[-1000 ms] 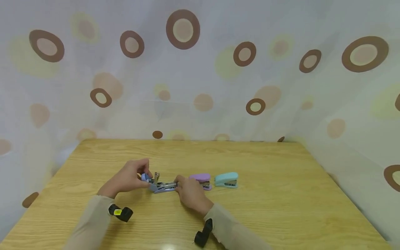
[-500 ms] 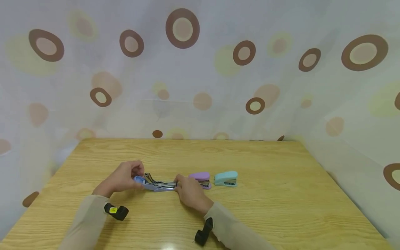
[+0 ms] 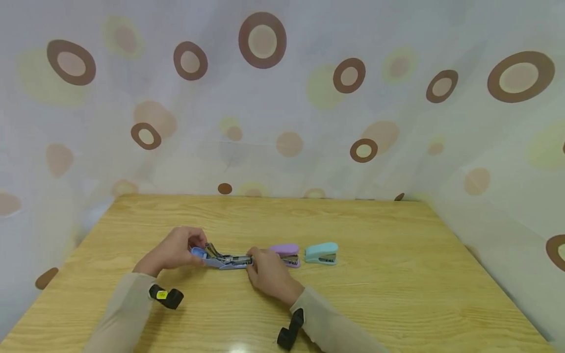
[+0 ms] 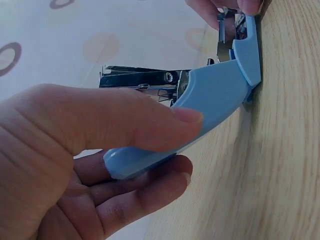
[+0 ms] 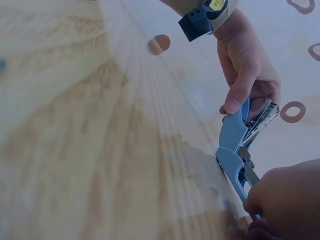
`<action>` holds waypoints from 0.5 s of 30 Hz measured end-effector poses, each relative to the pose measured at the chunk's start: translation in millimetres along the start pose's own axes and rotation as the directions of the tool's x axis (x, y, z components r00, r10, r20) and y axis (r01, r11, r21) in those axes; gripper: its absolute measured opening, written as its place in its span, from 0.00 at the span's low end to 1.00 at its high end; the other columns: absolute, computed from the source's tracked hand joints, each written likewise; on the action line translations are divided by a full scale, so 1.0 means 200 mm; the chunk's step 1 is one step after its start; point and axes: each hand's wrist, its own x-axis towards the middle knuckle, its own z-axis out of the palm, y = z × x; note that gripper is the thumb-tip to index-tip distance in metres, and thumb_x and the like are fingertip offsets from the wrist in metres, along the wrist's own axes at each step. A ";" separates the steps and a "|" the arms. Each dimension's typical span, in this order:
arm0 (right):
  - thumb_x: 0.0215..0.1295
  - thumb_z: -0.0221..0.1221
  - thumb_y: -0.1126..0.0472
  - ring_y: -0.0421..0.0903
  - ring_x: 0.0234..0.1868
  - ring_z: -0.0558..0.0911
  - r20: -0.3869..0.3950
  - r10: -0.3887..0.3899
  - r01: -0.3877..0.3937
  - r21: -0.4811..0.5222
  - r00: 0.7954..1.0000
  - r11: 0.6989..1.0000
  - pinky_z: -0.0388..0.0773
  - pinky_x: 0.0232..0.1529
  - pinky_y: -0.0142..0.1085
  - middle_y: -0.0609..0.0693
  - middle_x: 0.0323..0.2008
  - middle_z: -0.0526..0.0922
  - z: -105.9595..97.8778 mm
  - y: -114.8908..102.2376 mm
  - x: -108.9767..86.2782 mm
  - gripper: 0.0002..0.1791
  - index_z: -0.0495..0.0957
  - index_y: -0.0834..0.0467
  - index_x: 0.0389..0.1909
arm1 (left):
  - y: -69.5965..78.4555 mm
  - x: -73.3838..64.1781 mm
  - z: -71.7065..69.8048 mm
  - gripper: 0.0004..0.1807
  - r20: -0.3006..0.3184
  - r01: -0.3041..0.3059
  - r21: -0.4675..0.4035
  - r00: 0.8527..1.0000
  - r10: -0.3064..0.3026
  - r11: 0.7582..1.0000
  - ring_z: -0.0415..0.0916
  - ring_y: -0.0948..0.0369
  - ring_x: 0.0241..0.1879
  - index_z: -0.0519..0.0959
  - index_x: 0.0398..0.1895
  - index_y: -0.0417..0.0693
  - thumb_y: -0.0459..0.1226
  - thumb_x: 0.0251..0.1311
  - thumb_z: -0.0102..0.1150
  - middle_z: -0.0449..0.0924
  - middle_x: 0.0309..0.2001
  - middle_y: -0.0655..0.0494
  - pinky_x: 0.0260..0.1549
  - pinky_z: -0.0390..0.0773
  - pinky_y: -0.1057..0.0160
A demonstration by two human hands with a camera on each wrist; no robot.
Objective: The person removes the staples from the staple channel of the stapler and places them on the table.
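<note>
A light blue stapler point(image 3: 234, 266) lies opened out wide on the table, its cover swung back to the left. My left hand point(image 3: 174, 252) grips that cover; in the left wrist view, the thumb point(image 4: 155, 122) presses one side and fingers lie behind it. A metal arm point(image 4: 140, 77) sticks up at a slant from inside the cover. My right hand point(image 3: 272, 274) pinches the far right end of the stapler's base, with the fingertips partly hidden. Just behind that hand stands a purple stapler point(image 3: 286, 248), partly covered by it.
A mint green stapler point(image 3: 321, 252) stands to the right of the purple one. The wooden table point(image 3: 388, 294) meets a patterned curtain point(image 3: 309, 166) at its back edge. A black wrist camera point(image 3: 166, 296) is strapped at each sleeve.
My left hand has moved left and swung the stapler's cover further back and down. The upright metal arm now leans left. My right hand has stayed on the base.
</note>
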 end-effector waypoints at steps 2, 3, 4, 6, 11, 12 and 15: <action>0.62 0.60 0.64 0.36 0.23 0.71 -0.023 -0.015 0.015 -0.032 1.000 0.999 0.68 0.23 0.26 0.51 0.31 0.80 -0.01 0.00 0.00 0.11 0.79 0.62 0.45 | 0.00 0.01 0.00 0.17 -0.002 -0.010 0.012 1.000 0.010 1.000 0.75 0.62 0.35 0.77 0.30 0.46 0.30 0.38 0.77 0.79 0.32 0.57 0.35 0.76 0.62; 0.62 0.60 0.64 0.37 0.24 0.71 -0.031 -0.018 0.016 -0.038 0.999 0.999 0.68 0.24 0.26 0.52 0.32 0.79 -0.01 -0.01 -0.01 0.11 0.79 0.62 0.45 | 0.00 0.01 0.00 0.17 0.000 -0.019 0.017 1.000 0.019 1.000 0.75 0.62 0.35 0.77 0.30 0.46 0.30 0.38 0.77 0.79 0.32 0.57 0.35 0.76 0.61; 0.62 0.60 0.64 0.37 0.24 0.71 -0.038 -0.021 0.019 -0.045 0.999 0.999 0.69 0.24 0.27 0.52 0.33 0.78 -0.02 -0.01 -0.01 0.11 0.79 0.62 0.45 | 0.00 0.02 0.00 0.17 0.002 -0.029 0.022 1.000 0.029 0.999 0.75 0.62 0.35 0.77 0.30 0.46 0.30 0.38 0.76 0.79 0.32 0.57 0.35 0.76 0.61; 0.63 0.60 0.64 0.37 0.25 0.71 -0.045 -0.032 0.030 -0.049 0.998 0.998 0.69 0.24 0.26 0.52 0.33 0.76 -0.03 -0.01 -0.01 0.10 0.79 0.61 0.45 | 0.00 0.02 0.01 0.17 0.007 -0.045 0.027 0.999 0.045 0.999 0.74 0.62 0.35 0.77 0.30 0.46 0.31 0.38 0.76 0.79 0.32 0.56 0.36 0.77 0.60; 0.64 0.58 0.65 0.37 0.27 0.70 -0.029 -0.118 0.117 -0.027 0.993 0.993 0.70 0.28 0.24 0.51 0.33 0.72 -0.03 -0.02 0.00 0.09 0.79 0.61 0.44 | -0.01 0.02 0.01 0.17 0.009 -0.036 0.033 0.999 0.036 0.999 0.73 0.61 0.33 0.77 0.30 0.46 0.30 0.38 0.77 0.77 0.31 0.57 0.34 0.76 0.63; 0.65 0.57 0.66 0.37 0.28 0.70 -0.020 -0.142 0.141 -0.028 0.990 0.990 0.70 0.28 0.24 0.51 0.34 0.73 -0.03 -0.02 0.00 0.09 0.79 0.60 0.45 | -0.01 0.01 0.01 0.17 0.010 -0.032 0.033 0.999 0.031 0.999 0.73 0.61 0.33 0.77 0.30 0.47 0.30 0.38 0.76 0.77 0.31 0.58 0.34 0.75 0.63; 0.66 0.55 0.67 0.37 0.30 0.71 0.005 -0.219 0.219 -0.066 0.976 0.974 0.70 0.30 0.23 0.49 0.35 0.74 -0.03 -0.01 0.01 0.10 0.79 0.57 0.46 | 0.00 0.01 0.01 0.17 0.020 -0.036 0.033 0.999 0.036 0.999 0.73 0.59 0.34 0.77 0.31 0.46 0.27 0.39 0.74 0.77 0.31 0.58 0.35 0.76 0.62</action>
